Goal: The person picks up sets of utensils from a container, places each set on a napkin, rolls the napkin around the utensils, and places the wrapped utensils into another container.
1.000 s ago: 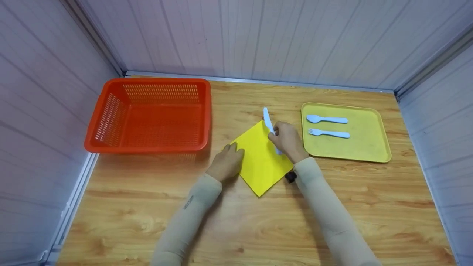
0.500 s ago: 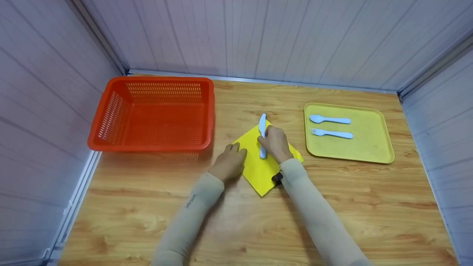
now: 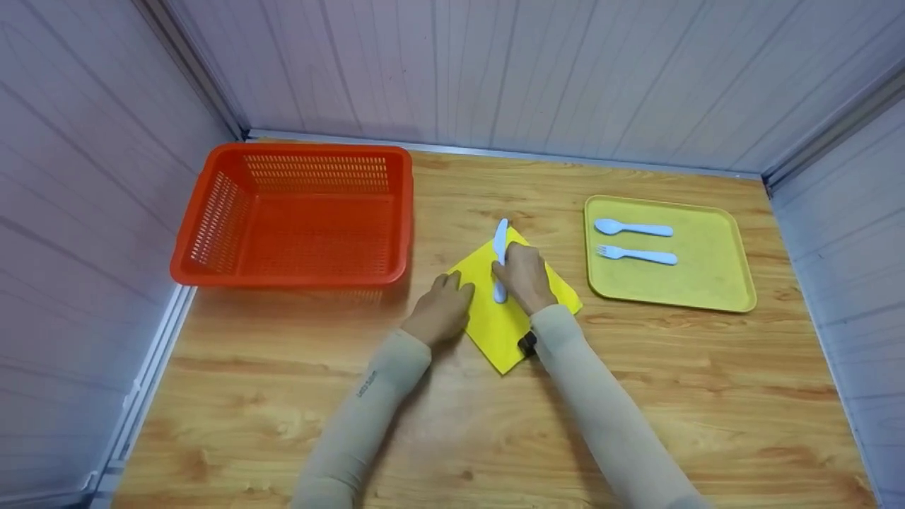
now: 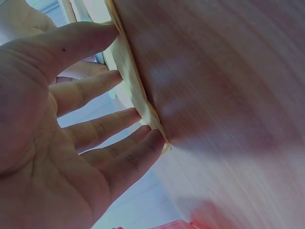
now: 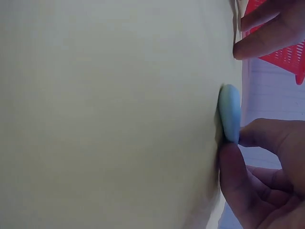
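Observation:
A yellow napkin [image 3: 495, 332] lies on the wooden table, turned cornerwise. My right hand [image 3: 527, 278] pinches a light blue plastic knife [image 3: 500, 244] over the napkin, its blade pointing to the back wall. In the right wrist view the handle end of the knife [image 5: 230, 109] shows right at the napkin's surface, with thumb and finger on its sides. My left hand [image 3: 440, 308] rests at the napkin's left edge. In the left wrist view its spread, fairly straight fingertips press on the napkin [image 4: 131, 81] near that edge.
A red slotted basket [image 3: 318, 276] stands at the back left. To the right is a yellow tray [image 3: 707, 272] holding a light blue spoon [image 3: 633, 228] and a light blue fork [image 3: 636, 254]. Pale panel walls [image 3: 466, 78] enclose the table at the back and both sides.
My right hand has carried the knife left and slightly toward me, from the napkin's right side to its middle, and turned it more upright in view. The left hand has stayed on the napkin.

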